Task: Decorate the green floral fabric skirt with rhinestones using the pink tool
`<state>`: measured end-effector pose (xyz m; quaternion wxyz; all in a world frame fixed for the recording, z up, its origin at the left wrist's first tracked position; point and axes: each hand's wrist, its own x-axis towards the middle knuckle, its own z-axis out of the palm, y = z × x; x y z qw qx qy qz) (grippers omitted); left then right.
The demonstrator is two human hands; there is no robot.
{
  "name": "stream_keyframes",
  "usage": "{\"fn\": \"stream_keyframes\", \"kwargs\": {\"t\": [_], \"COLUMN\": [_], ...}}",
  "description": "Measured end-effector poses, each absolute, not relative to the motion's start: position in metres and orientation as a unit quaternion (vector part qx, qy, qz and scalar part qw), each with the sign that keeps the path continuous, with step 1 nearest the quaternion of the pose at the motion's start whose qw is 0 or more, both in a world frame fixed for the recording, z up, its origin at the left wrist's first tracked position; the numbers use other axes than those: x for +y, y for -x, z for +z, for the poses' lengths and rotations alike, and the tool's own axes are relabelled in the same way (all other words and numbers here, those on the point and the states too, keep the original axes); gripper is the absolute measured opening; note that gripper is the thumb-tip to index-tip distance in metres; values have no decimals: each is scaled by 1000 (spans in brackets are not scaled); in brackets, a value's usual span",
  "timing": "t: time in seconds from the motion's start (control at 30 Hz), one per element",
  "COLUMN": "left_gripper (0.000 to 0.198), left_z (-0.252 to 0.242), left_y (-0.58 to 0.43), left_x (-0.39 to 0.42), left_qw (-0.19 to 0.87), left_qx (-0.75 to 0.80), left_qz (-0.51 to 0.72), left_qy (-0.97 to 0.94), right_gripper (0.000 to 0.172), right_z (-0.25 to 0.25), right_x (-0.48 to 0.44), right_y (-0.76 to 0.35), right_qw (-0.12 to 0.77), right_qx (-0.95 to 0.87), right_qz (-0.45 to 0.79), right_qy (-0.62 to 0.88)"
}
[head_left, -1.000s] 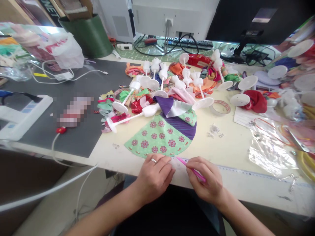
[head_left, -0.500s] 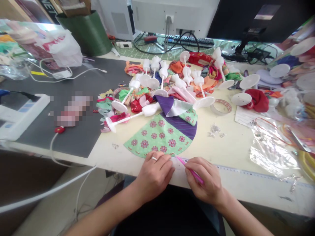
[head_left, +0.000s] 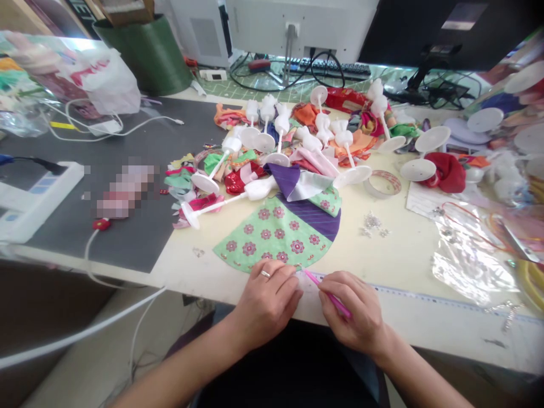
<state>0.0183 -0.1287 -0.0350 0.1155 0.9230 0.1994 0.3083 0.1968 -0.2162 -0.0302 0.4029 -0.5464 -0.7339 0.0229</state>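
Observation:
A skirt of green floral fabric (head_left: 266,233) with purple parts (head_left: 317,218) lies fanned out on the table, beside a small white mannequin (head_left: 259,188) on its side. My left hand (head_left: 270,292), a ring on one finger, is closed at the skirt's near edge, its fingers together on the cloth. The fingertips' underside is hidden. In my right hand (head_left: 351,309) is a slim pink pen-like tool (head_left: 338,304), pinched between thumb and fingers. Its tip meets the cloth's edge beside my left fingertips; whatever is at the tip is too small to make out.
Several white mannequins (head_left: 283,127) with coloured cloth scraps lie behind the skirt. To the right are a tape roll (head_left: 385,184), small silvery pieces (head_left: 372,222), a clear plastic bag (head_left: 461,258) and scissors (head_left: 516,238). A ruler strip (head_left: 408,294) runs along the near edge.
Both hands stay in nearly the same place, with the pink tool's tip still at the cloth's edge. A tiny shift shows at the cloth edge by the left fingertips.

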Motion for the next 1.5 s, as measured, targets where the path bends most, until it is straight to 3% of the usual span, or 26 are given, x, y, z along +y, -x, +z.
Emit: {"fn": "stream_keyframes", "kwargs": {"t": [0.33,0.63,0.93,1.23,1.5], "left_gripper": [38,36,36,31,33], "left_z": [-34,-35,-38,-37,-33], "left_y": [-20,-24,-19,-23,-13], "left_x": [-128,-135,-127,-131,-125], "left_qw": [89,15,119,79,59], "left_qx": [188,202,208,186,192], "left_qz": [282,267,327,306,323], "left_qy": [-937,-942,-914,-930,-925], "right_gripper": [29,27,26,23,3], "right_z": [-29,-27,-23,-18,-14], "right_x": [-217,-219,-226,-238,-256], "right_y": [-197,-197,-209,-245,-310], "right_qw": [406,434,501,471,427], "right_qx": [-737,-716,-645,-621,-460], "right_qz": [31,19,46,-33,-174], "right_qy": [540,546,575,626,759]}}
